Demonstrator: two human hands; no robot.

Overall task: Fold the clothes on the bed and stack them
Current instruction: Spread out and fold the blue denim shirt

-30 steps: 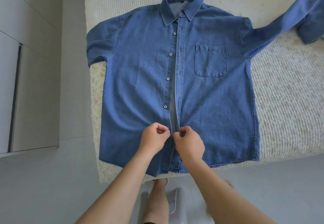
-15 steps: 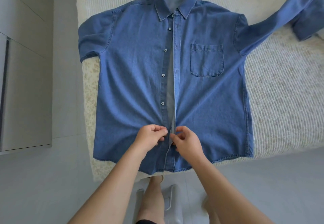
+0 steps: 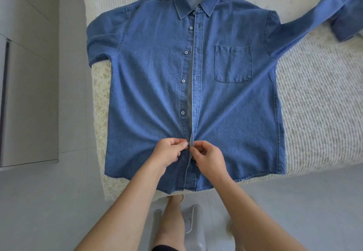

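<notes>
the blue shirt [image 3: 153,78] lies flat on its back on the bed [image 3: 314,103], collar far away and hem near the person. its front is open down the middle, with a row of small buttons [image 3: 183,81] on one edge. one sleeve [image 3: 314,13] stretches far out to the right; the other looks tucked or bent at the left edge.

the left hand [image 3: 169,152] pinches the button edge low down, fingers curled tight on the cloth. the right hand [image 3: 209,157] pinches the other edge, the one with the holes, just beside it. the two hands nearly touch. it looks like they are doing up a low button.

the shirt seems like soft but thick cloth, like jeans. it should bend easily and keep a fold. it is not slippery and will not break. good places to hold look like the shoulders, the hem corners and the sleeve ends.

the bed cover is pale and bumpy with little ridges, so the shirt will likely stay put. the hem hangs a bit over the bed edge. the floor [image 3: 49,201] is grey and smooth. a pale cupboard [image 3: 29,74] stands on the left.
</notes>
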